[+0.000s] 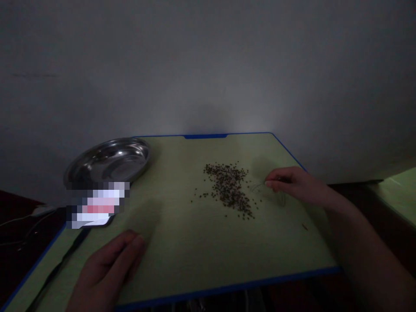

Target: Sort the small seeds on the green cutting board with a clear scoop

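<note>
Nearest, the left hand [108, 264] lies flat and empty on the worktop [182, 242] while the right hand [292, 184], fingertips pinched, apparently on nothing, sits beside the seeds [229, 187]; picking singly probably avoids scattering them.

- A plain grey wall [208, 60] fills the upper half, dimly lit.
- A pale green table [182, 242] with a blue edge stands against it.
- Dark floor lies at both sides.
</note>
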Motion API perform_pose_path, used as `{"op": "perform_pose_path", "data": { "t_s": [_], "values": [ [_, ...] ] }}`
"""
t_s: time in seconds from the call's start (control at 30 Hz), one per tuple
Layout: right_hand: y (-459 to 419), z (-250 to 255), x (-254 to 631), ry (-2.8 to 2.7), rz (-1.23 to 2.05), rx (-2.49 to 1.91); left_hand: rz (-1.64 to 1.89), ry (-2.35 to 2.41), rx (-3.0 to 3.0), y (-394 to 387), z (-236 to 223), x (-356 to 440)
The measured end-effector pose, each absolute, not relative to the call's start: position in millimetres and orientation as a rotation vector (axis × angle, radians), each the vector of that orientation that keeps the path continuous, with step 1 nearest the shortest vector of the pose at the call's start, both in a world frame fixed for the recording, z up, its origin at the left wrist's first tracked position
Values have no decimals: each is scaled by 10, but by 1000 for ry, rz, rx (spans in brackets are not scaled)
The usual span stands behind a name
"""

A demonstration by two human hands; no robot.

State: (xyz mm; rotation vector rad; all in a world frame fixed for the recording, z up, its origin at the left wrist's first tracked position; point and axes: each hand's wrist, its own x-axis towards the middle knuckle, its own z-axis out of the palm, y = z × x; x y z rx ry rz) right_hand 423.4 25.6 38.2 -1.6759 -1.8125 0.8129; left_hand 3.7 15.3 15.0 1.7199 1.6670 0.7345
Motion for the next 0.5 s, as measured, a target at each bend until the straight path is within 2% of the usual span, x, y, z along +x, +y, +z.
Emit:
{"op": "perform_pose_path", "data": {
  "t_s": [0.27, 0.5],
  "values": [
    [224, 363, 4160, -1941, 1028, -1639, 705, 1555, 1755, 161, 228, 114],
    [252, 337, 4020, -1980, 1078, -1577, 697, 1506, 1803, -40, 93, -13]
  ]
}}
